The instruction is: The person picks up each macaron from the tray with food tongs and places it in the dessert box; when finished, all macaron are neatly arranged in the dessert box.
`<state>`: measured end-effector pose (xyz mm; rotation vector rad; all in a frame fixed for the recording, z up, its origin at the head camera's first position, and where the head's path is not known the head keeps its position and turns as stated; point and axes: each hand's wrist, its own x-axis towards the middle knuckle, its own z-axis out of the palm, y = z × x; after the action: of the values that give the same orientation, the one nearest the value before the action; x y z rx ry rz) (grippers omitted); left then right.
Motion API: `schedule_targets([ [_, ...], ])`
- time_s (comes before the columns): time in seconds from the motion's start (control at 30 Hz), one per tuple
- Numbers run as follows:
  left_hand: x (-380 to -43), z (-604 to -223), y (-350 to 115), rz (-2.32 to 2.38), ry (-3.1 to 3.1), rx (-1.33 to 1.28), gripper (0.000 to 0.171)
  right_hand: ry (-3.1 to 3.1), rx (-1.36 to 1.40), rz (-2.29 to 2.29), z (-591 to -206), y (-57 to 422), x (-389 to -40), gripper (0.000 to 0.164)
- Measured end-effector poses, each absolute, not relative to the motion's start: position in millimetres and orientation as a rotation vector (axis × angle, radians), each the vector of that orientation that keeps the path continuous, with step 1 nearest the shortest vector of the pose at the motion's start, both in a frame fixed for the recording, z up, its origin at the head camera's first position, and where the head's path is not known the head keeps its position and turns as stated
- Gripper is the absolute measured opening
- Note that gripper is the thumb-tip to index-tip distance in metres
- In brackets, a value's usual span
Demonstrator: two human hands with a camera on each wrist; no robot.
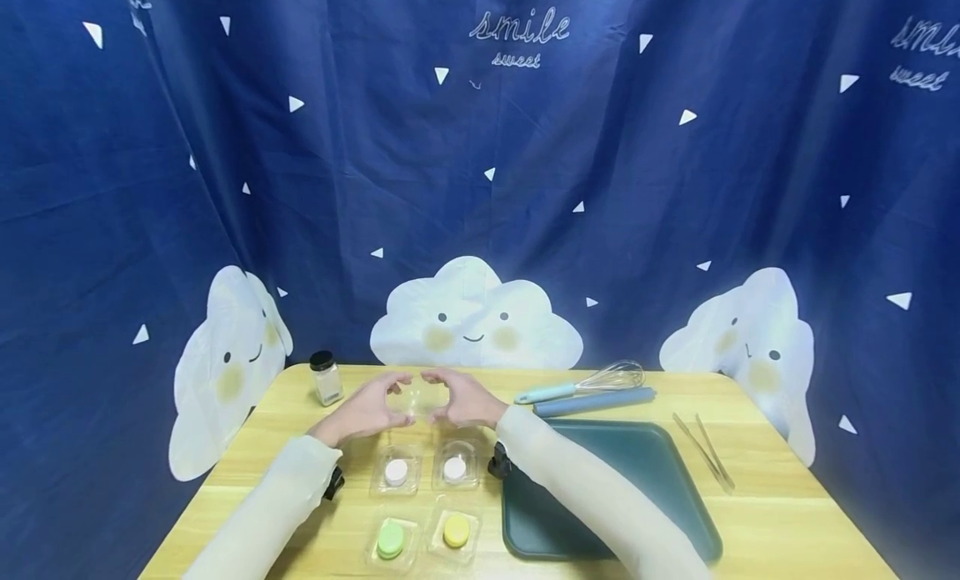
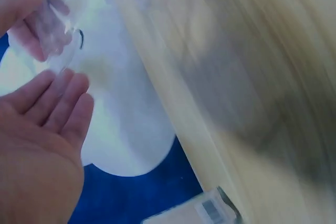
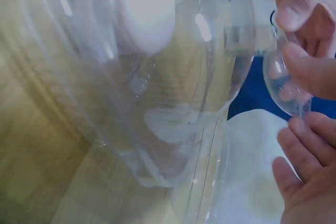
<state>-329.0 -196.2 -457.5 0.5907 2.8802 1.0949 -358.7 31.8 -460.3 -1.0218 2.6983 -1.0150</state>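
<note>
Near the back of the table, my left hand [image 1: 372, 405] and right hand [image 1: 463, 399] face each other and hold a clear plastic dome lid [image 3: 281, 85] between thumbs and fingertips. The lid is see-through and hardly shows in the head view. Just in front of the hands are two clear boxes, one with a white macaron [image 1: 395, 472], the other with a second white macaron [image 1: 454, 470]. Closer to me, two more clear boxes hold a green macaron [image 1: 391, 541] and a yellow macaron [image 1: 456, 531]. In the right wrist view a clear box [image 3: 157, 174] with a pale macaron fills the foreground.
A teal tray [image 1: 528, 522] lies on the right, partly under my right forearm. Behind it are a blue rolling pin [image 1: 596, 402] and a whisk [image 1: 611, 377]. Metal tongs [image 1: 705, 453] lie at far right. A black-capped jar [image 1: 327, 380] stands back left, beside my left hand.
</note>
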Motion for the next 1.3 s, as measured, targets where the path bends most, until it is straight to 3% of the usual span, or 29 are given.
schedule_targets([
  [0.13, -325.9, -452.3, -189.4, 1.347, 2.868, 0.486, 0.075, 2.804, -1.031, -1.09, -455.0, 33.5, -350.3, 0.084],
  [0.23, -324.7, -444.0, -187.0, 1.7, 2.695, 0.341, 0.058, 2.973, -1.213, -1.06, -449.8, 37.9, -345.7, 0.084],
  [0.33, -323.5, -434.1, -189.4, 1.985, 2.346, 0.266, 0.052, 3.186, -1.671, -0.904, -443.6, 46.6, -347.5, 0.078],
  [0.47, -320.6, -425.3, -196.9, 2.056, 1.868, 0.316, 0.064, 3.317, -2.382, -0.553, -434.5, 59.6, -354.7, 0.057],
  [0.6, -315.6, -422.6, -201.0, 1.998, 1.626, 0.443, 0.068, 3.283, -2.761, -0.173, -430.9, 67.6, -357.2, 0.045],
  [0.93, -311.4, -424.2, -201.2, 2.001, 1.5, 0.5, 0.055, 3.209, -2.931, 0.162, -437.4, 67.8, -351.7, 0.043],
  [1.13, -313.3, -426.9, -200.2, 2.027, 1.459, 0.518, 0.039, 3.19, -2.991, 0.26, -439.8, 66.8, -355.6, 0.043],
  [1.3, -317.1, -424.6, -197.8, 2.046, 1.428, 0.539, 0.037, 3.212, -3.003, 0.297, -438.4, 68.7, -360.7, 0.047],
])
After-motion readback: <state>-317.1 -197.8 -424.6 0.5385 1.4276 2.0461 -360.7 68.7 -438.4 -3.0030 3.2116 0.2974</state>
